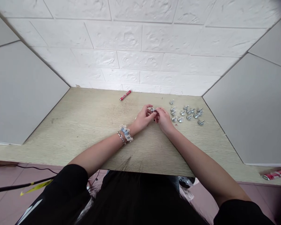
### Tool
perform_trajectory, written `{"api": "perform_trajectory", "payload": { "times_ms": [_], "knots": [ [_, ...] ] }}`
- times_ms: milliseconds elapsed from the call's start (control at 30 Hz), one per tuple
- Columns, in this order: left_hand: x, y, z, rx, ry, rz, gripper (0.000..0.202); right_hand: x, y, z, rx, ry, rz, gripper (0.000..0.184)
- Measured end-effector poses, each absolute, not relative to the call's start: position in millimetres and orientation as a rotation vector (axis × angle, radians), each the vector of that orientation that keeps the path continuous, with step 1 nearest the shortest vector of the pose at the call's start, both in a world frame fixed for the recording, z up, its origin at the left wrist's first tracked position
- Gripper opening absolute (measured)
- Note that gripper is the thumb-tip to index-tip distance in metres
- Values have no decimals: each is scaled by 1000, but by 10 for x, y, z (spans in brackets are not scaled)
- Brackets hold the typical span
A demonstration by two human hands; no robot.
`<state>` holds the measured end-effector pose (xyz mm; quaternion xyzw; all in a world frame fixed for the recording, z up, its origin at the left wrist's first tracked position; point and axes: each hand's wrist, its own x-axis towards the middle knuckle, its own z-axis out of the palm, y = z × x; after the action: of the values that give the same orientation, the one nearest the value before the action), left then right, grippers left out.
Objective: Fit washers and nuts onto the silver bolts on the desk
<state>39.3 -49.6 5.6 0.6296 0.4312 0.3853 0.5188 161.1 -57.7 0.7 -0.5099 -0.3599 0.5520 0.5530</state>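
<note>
White brick wall behind, grey panels either side, pale wood bench (84,125) between. Near the back edge, left of centre: red pen (125,95), well clear of the hands. Towards mid-bench: left hand (144,118), scrunchie and chain at the wrist, forearm angled in from the front edge, fingers curled, grip closed on a small metal part (152,110). Meeting it fingertip to fingertip: right hand (163,119), forearm slanting in from the right front, grip likewise pinched on the same part, probably so one hand steadies while the other works it. Held just above the bench, not resting. Just right of the hands, towards the back right corner: loose cluster of like metal parts (187,113), likely kept within easy reach. Off the front right corner: red can (275,173), lying low.
</note>
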Motion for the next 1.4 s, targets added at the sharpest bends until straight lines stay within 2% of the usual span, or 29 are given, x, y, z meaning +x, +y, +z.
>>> {"api": "perform_trajectory", "payload": {
  "times_ms": [200,433,667,1067,1233,1400],
  "knots": [
    [411,-437,25,1506,1115,959,29,1613,-561,-28,-1213,-949,1325,23],
    [399,-404,-30,1484,994,987,39,1616,-564,-56,-1195,-1103,1305,44],
    [389,-448,76,1478,1016,980,40,1647,-548,-60,-1164,-1138,1312,52],
    [368,-420,42,1546,981,886,49,1646,-559,-50,-1221,-1199,1262,56],
    [300,-329,34,1883,969,895,37,1632,-587,-35,-1249,-1209,1226,54],
    [258,-307,53,2013,1021,873,35,1611,-606,-46,-1251,-1220,1181,53]
  ]
}}
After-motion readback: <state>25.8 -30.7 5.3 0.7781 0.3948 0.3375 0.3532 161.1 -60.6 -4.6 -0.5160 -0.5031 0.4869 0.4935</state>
